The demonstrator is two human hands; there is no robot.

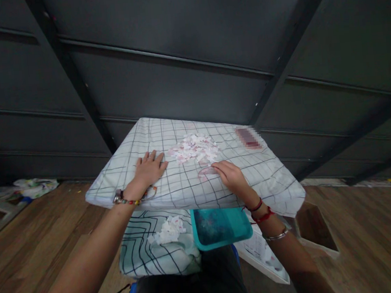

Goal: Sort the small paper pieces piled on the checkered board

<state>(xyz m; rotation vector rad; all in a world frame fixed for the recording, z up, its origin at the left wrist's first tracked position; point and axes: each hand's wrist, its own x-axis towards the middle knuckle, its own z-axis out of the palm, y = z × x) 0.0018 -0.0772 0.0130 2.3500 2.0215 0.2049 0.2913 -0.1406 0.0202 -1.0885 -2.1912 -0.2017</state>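
My left hand [149, 169] lies flat on the white checked cloth [182, 188], fingers spread, just left of a pile of small paper pieces [195, 147]. At the near side of that pile, my right hand [231, 176] pinches the end of a small pinkish, see-through plastic bag [207, 171], which rests low over the cloth. A teal plastic tray [247, 226] sits below the table edge, close to my lap. To its left, more white paper scraps [170, 230] are heaped on a folded green-and-black patterned cloth [136, 256].
A blurred dark red rectangular object [248, 138] lies at the table's back right. Dark metal panels [175, 75] rise behind the table. On the wooden floor at right stands an open box [315, 227]; a white box [264, 254] with papers is beneath my right arm.
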